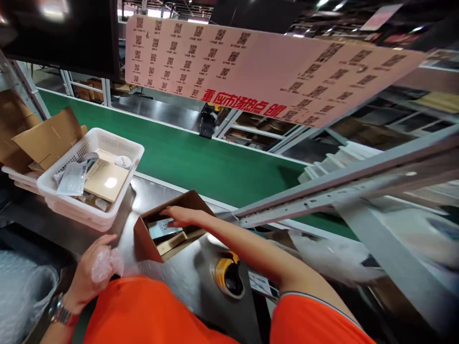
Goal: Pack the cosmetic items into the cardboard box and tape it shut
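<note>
Head view, bubble wrap (103, 265), inside left grip (85, 273)

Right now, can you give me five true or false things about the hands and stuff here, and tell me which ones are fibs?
1. The right hand reaches into the open cardboard box. True.
2. The left hand holds a yellow banana. False: the left hand holds clear plastic.
3. The white basket is to the left of the cardboard box. True.
4. The long belt behind the cardboard box is purple. False: the belt is green.
5. The watch is on the right wrist. False: the watch is on the left wrist.
</note>
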A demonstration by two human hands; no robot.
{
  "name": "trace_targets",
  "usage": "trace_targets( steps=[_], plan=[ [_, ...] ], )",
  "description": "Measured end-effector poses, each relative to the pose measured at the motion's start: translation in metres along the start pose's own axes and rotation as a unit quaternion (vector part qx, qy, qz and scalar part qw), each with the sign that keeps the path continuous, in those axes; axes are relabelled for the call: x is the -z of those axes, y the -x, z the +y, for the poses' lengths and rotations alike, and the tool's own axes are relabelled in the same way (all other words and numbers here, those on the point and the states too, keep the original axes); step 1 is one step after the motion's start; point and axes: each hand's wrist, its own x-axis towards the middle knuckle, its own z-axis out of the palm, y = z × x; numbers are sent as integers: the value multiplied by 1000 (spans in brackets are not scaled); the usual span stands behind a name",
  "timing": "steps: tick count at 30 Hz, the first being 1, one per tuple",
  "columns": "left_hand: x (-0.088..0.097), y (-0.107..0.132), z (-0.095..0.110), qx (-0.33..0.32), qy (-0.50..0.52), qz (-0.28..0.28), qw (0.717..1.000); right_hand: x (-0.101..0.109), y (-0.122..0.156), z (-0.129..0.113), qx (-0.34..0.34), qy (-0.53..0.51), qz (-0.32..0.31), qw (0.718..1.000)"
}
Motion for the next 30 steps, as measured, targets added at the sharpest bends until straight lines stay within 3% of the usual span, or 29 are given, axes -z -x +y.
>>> trace_targets(
  steps=[3,6,9,12,15,17,20,24,26,30],
  plan=[
    [-30,-12,-4,-50,60,-55,995,5,13,14,-35,58,-17,998],
    [-59,-32,-5,-105,90,-149,979,-13,10,18,-17,84,-78,993],
    [-80,-48,-2,-78,57,-295,951,-41,-8,13,33,137,-91,986],
    [-95,-53,2,-34,-7,-374,927,-64,-28,6,59,181,-73,979],
    [-103,-51,3,-17,-12,-369,929,-67,-32,1,59,216,-50,973],
    [-105,-50,1,-13,-2,-357,934,-54,-20,0,34,242,-27,969],
    [-108,-49,-2,-10,12,-338,941,-21,16,4,-17,300,-2,954],
    [-112,-53,0,-9,23,-338,941,13,65,7,-78,409,33,908],
    [-114,-56,2,-9,25,-337,941,17,80,6,-102,419,44,901],
    [-117,-62,4,-30,-8,-325,945,18,101,-1,-104,380,103,913]
  ],
)
